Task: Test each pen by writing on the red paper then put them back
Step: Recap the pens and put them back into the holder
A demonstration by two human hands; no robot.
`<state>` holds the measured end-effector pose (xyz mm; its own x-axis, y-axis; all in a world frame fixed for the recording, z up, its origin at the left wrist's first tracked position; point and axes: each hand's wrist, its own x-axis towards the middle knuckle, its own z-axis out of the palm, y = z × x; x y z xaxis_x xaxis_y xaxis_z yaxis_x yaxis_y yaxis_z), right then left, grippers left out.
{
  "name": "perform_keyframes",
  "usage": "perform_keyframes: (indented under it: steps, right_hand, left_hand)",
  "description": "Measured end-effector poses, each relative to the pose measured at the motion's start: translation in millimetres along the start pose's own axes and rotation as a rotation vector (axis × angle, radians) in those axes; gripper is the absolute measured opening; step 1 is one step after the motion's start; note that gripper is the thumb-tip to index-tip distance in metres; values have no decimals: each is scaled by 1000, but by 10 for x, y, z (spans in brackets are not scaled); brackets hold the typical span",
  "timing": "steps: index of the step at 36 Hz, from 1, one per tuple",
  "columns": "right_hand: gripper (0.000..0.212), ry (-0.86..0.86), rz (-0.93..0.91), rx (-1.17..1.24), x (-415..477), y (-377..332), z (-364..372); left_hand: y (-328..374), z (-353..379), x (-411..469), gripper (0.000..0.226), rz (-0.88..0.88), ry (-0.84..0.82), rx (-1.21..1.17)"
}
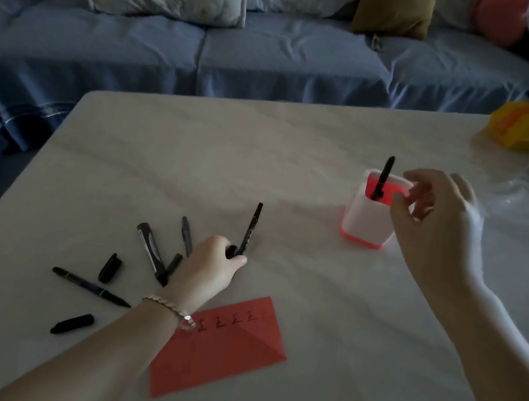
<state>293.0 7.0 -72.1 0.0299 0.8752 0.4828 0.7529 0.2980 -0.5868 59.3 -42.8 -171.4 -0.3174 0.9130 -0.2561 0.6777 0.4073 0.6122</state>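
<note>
The left hand [208, 266] sits on the tabletop [325, 312] at about 12 o'clock from the red paper [223, 352]. Its fingers [237, 260] are curled and pinch the lower end of a slim black pen [250, 227], which rises tilted toward 1 o'clock with its far end off the surface. A beaded bracelet [168, 306] circles that wrist.

The right hand [438, 223] hangs at 3 o'clock of the white, red-based pen holder [368, 221]. Its fingers [422, 181] are loosely bent with a gap between thumb and forefinger, and they hold nothing. The thumb overlaps the holder's right rim in view; whether it touches cannot be told. One stowed pen [383, 178] stands in the holder, leaning slightly toward 1 o'clock.

The red paper lies flat near the front of the tabletop, with four dark written marks in a row along its far edge; the left forearm covers its near-left corner.

At 9 to 10 o'clock of the left hand, loose black pieces lie fanned out:
- a thick marker [151, 248]
- a thin pen [187, 235]
- a short piece [174, 264] partly hidden by the hand
- a cap [110, 267]
- a long double-ended pen [90, 286]
- another cap [73, 323]

A blue sofa [277, 58] with cushions runs behind the tabletop, and a yellow object [520, 130] sits at the far right corner.
</note>
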Motion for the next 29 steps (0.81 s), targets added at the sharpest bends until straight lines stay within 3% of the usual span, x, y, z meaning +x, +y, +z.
perform_keyframes:
  steps: [2,5,10,15,21,25,29]
  right_hand:
    - [15,-87,37,130,-239,-74,67]
    - [11,-370,285,350,-569,-182,263]
    - [11,-640,514,662,-932,-356,563]
    - [24,-618,581,673,-1101,-447,655]
    - [16,-390,709,947,-1101,-421,522]
    - [13,-266,742,1085,-1105,-362,406]
    - [11,-254,714,1138,-1143,-385,357]
  left_hand:
    - [88,-26,-116,30,87,24,-72]
    - [224,-74,-353,37,231,-14,-104]
    - [225,-89,-692,12,346,-34,-151]
    - [166,-100,-901,15,340,-75,-208]
    - [36,-109,-977,9,289,76,-349]
    - [-41,-75,-1068,19,261,47,-414]
    - [-68,-31,-1108,16,247,7,-488]
